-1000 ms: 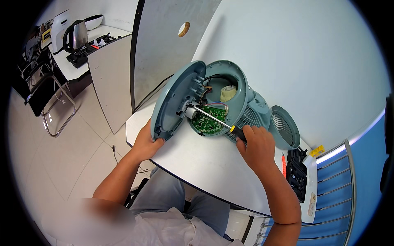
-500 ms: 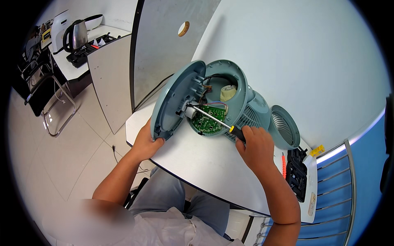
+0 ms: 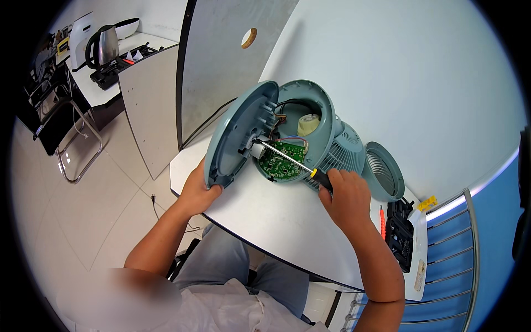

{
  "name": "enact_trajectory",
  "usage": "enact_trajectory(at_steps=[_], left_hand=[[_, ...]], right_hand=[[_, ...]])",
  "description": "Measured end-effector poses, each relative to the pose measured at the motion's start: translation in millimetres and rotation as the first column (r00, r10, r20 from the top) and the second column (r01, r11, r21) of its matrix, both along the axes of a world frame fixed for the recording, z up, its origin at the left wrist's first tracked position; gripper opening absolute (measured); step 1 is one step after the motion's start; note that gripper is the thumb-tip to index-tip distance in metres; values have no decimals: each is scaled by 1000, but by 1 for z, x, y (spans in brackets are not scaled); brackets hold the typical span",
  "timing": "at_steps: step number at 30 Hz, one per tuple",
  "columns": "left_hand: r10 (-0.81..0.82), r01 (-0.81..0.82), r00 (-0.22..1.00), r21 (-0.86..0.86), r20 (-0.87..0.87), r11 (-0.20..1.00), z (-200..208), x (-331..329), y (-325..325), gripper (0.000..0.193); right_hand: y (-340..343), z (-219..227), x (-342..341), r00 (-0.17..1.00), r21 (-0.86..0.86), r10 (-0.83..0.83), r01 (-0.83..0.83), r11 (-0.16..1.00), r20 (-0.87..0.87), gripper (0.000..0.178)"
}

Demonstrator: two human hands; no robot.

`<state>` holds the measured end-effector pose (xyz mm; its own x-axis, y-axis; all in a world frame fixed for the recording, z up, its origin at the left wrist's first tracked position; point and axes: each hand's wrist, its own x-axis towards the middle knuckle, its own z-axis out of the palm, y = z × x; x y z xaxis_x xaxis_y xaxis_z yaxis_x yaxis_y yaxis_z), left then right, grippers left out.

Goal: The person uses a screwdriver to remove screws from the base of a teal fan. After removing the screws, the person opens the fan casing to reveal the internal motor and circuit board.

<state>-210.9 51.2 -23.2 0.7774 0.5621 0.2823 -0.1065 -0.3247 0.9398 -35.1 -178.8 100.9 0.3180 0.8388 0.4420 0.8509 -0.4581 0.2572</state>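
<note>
My left hand grips the lower edge of a round grey-green base cover, which stands tilted up beside the fan's open base. In my right hand is a screwdriver with a black and yellow handle. Its long shaft points up and left, and the tip meets a small silvery motor on the inner side of the cover. A green circuit board with thin wires sits between cover and base. Behind it is a pale wrapped round part. The fan's slatted body lies on the table.
A round grey-green grille ring rests right of the fan. Near the table's right edge are a black tool case, a red-handled tool and a yellow item. A grey partition rises behind. Metal rails stand at right.
Almost nothing differs. The cover and the screwdriver appear shifted very slightly, with both hands keeping their holds.
</note>
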Motion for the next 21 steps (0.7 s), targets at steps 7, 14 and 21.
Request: enact_trajectory(at_steps=[7, 14, 21], left_hand=[[12, -13, 999, -6, -29, 1000, 2, 0, -1, 72], [14, -14, 1000, 7, -19, 1000, 0, -1, 0, 71], [20, -19, 1000, -13, 16, 1000, -1, -1, 0, 58]], right_hand=[[0, -1, 1, 1000, 5, 16, -16, 1000, -14, 19], [-2, 0, 4, 996, 69, 87, -87, 994, -1, 23], [-3, 2, 8, 991, 46, 129, -132, 990, 44, 27]])
